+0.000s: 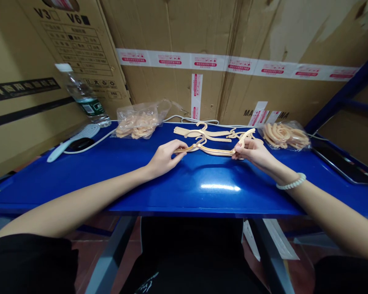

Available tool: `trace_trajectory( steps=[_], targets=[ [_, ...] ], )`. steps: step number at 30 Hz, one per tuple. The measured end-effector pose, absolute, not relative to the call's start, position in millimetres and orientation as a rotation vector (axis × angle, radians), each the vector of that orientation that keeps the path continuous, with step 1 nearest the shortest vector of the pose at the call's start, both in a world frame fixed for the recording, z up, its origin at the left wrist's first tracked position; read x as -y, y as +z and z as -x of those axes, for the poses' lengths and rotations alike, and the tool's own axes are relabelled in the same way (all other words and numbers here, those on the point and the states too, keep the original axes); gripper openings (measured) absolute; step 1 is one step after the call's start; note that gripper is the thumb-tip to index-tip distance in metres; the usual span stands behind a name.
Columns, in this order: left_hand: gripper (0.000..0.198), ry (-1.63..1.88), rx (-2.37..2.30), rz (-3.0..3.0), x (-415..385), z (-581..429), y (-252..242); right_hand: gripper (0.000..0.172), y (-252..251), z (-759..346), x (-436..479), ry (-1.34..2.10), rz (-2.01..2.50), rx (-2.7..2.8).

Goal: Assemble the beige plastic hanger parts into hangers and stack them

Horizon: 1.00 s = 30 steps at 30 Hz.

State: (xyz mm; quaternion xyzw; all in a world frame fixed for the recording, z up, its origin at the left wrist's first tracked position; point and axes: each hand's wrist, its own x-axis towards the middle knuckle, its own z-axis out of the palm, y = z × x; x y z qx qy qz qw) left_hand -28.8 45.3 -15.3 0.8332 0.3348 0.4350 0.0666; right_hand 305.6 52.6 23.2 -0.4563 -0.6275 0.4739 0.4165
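Black sleeves [30, 261] sit closest to me, at seven and five o'clock on my far-off view, and two bare arms reach up from them. Straight up near twelve, just over the blue table [171, 192], is the cream folding hanger [216, 152], its hook pointing up. I think its thin arms could crack if both hands bend or pull too hard. Its hook could also catch on the loose hangers [214, 133] lying just behind it, because they sit so close. A slip of the fingers might knock the plastic bag of hanger parts [138, 122] at eleven or the other bag [285, 136] at two. Now the pose: the left hand [167, 158] comes in from eight o'clock, thumb and fingers pinched together on the hanger's left end. The right hand [253, 153], with a pale bead bracelet [291, 182] on its wrist, comes in from four o'clock and pinches the right end the same way. A cream piece sticks up by that hand, and I cannot tell if it joins the same hanger. Out at ten stand a water bottle [87, 102] and, below it, a pale blue hairbrush [75, 141].
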Motion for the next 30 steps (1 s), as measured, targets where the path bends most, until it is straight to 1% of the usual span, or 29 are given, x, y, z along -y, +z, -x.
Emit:
trace_trajectory(
  steps=[11, 16, 20, 26, 30],
  targets=[
    [0.011, 1.302, -0.968, -2.549, -45, 28, -15, 0.023, 18, -298, -52, 0.857, 1.180, 1.683],
    [0.016, 1.292, -0.997, -2.520, -44, 27, -16, 0.021, 20, -296, -49, 0.749, 1.178, 1.707],
    [0.017, 1.280, -1.019, -2.512, -45, 28, -17, 0.022, 21, -295, -49, 0.885, 1.183, 1.679],
    [0.012, 1.327, -0.968, -2.570, -46, 29, -16, 0.029, 27, -300, -50, 1.295, 1.082, 1.525],
    [0.012, 1.351, -0.953, -2.573, -47, 30, -15, 0.024, 33, -306, -51, 1.429, 1.062, 1.441]
  ],
)
